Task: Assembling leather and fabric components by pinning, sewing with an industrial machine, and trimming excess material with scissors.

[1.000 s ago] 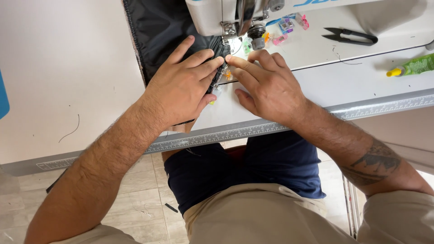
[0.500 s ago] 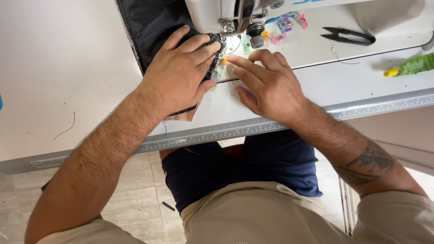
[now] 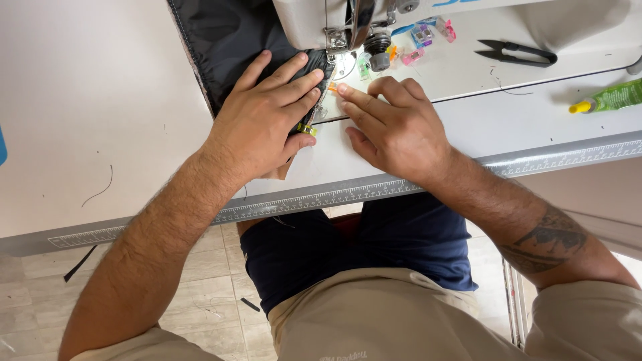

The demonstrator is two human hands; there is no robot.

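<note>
black fabric [image 3: 227,40] is pressed flat by the spread left hand [image 3: 264,120] beside the machine [image 3: 334,20]; right hand [image 3: 394,127] fingers together, touching its edge.

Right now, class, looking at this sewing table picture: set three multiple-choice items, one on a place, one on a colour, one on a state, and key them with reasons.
1. Where do the black thread snips lie?
A. on the floor
B. on the table, to the right of the sewing machine
C. under the left hand

2. What colour is the fabric under the left hand?
A. black
B. red
C. yellow

3. How does the left hand rest?
A. clenched in a fist
B. lifted off the table
C. flat, fingers spread on the fabric

Key:
1 B, the snips sit on the white table beyond the right hand.
2 A, the cloth running under the machine is black.
3 C, the palm is down and the fingers are pressed on the cloth near the needle.
</note>
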